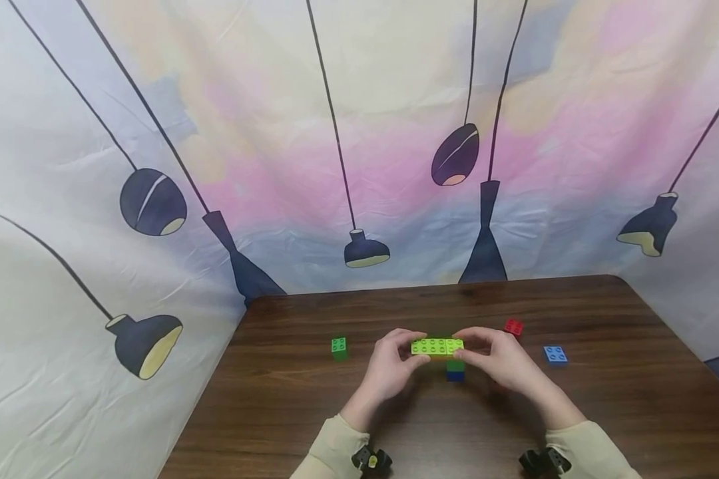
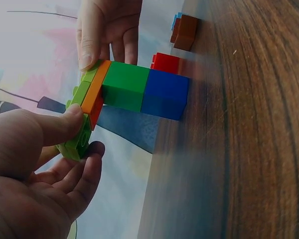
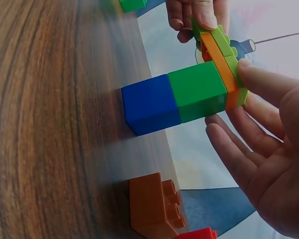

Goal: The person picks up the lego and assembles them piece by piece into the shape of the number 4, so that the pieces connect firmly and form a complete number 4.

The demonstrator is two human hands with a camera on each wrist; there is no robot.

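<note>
Left grip (image 1: pixel 388 366) / right grip (image 1: pixel 503 359): pinching lime bricks (image 1: pixel 429 346) | position: between both (orange plate (image 3: pixel 220 64) beneath)

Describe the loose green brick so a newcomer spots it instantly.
Take the brown table and look left of the person's left hand. The small green brick with four studs on top stands there by itself. The tower between the hands has green too, but this brick sits apart from it.

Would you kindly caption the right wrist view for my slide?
Left grip and right grip hold a lime-topped orange, green and blue brick tower.
</note>
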